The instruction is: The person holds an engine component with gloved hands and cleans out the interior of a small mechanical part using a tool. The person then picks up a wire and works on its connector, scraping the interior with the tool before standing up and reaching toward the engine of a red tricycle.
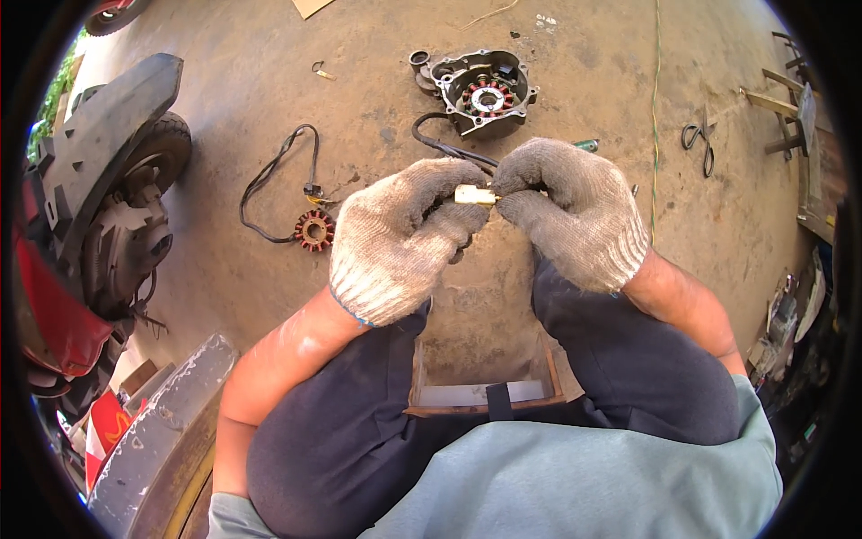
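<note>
I pinch the small cream connector (473, 194) between my gloved left hand (400, 235) and right hand (572, 208), both clenched on it, keeping its black cable (440, 144) slack.

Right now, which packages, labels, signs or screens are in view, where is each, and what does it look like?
Red packet with a yellow curved mark: lower left on the ground, beside the grey slab; flat, partly hidden.
Pale cardboard piece: top edge on the concrete floor; flat, tan, cut off by the frame.
Cluttered small items: right rim; too blurred to tell packages from tools.
No screens or signs show.
</note>
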`<state>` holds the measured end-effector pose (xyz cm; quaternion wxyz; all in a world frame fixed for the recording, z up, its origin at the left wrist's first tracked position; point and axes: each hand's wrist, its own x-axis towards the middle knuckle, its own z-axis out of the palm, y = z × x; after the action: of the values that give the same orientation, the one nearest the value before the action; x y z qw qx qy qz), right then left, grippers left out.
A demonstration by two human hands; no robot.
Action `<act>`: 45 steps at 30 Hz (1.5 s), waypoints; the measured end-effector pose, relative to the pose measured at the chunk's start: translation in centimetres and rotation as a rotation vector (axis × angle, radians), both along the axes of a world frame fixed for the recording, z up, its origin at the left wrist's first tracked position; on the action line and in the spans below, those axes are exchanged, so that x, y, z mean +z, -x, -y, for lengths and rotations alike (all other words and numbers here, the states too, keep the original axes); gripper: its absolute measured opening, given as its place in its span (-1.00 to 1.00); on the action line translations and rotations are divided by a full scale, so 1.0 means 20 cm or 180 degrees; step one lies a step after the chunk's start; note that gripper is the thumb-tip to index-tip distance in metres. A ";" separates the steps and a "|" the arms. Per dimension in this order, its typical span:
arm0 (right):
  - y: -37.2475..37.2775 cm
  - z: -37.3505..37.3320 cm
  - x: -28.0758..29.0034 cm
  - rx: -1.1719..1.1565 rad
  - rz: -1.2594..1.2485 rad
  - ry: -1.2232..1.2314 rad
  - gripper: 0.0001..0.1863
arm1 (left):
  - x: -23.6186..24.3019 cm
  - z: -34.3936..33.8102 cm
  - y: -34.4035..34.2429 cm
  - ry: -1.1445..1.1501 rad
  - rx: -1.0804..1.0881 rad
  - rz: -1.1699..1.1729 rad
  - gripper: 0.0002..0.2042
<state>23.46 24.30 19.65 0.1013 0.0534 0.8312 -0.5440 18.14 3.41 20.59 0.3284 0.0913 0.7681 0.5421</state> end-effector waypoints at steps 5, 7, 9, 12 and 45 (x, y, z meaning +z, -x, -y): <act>-0.02 0.03 -0.01 -0.0073 -0.0042 -0.0002 -0.82 | -0.06 0.02 -0.02 -0.0083 -0.0219 -0.0807 -0.78; -0.03 0.03 -0.02 -0.0090 -0.0074 -0.0019 -0.82 | -0.08 0.02 -0.03 -0.0094 -0.0254 -0.1169 -0.78; -0.03 0.02 -0.03 0.0021 -0.0314 -0.0136 -0.84 | -0.08 0.01 -0.01 0.0174 -0.0422 -0.1841 -0.78; -0.02 0.01 -0.08 -0.0015 -0.0098 -0.0052 -0.83 | -0.07 -0.01 0.01 0.0237 -0.0361 -0.2043 -0.78; -0.05 0.00 -0.33 0.0052 -0.0151 0.1023 -0.73 | -0.12 0.00 0.03 -0.0218 -0.0455 -0.1933 -0.63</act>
<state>24.43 24.32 13.05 0.0933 0.0169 0.7361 -0.6702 17.62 3.49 18.23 0.1181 0.3139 0.8040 0.4911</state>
